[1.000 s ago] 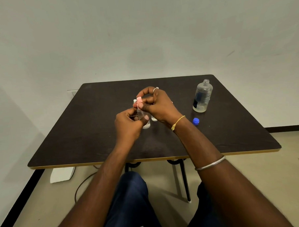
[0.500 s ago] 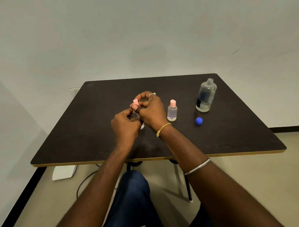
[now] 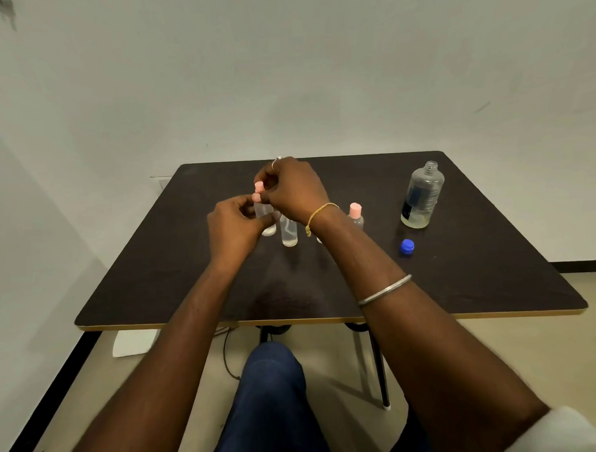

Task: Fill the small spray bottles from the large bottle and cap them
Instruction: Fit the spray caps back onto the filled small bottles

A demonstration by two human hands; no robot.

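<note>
Both hands meet over the middle of the surface [image 3: 479,269]. The left hand [image 3: 235,228] curls round the body of a small spray bottle [image 3: 264,215], and the right hand [image 3: 293,188] pinches the pink cap [image 3: 259,186] at its top. Whether the bottle's base rests on the surface I cannot tell.

The likeliest fault is the cap going on crooked. If the right hand twists while the left hand lets the bottle tilt, the thread may bind and the bottle will probably leak. Too hard a squeeze by the left hand could push liquid out of the neck before the cap seats.

A second small bottle [image 3: 289,231] stands just below the right hand with its top hidden, so a dropped wrist could knock it over. The capped small bottle [image 3: 356,216] sits just behind the right wrist and runs the same risk when that arm draws back. The large bottle [image 3: 422,196] stands open well to the right of the hands, with its blue cap [image 3: 407,246] lying nearer the person, so a wide sweep of the right arm could spill it.

Against half a second ago, the hands are further from the person. The second small bottle now shows below them. The capped small bottle, which then stood clear to the right of the right hand, is now partly covered by the wrist.
</note>
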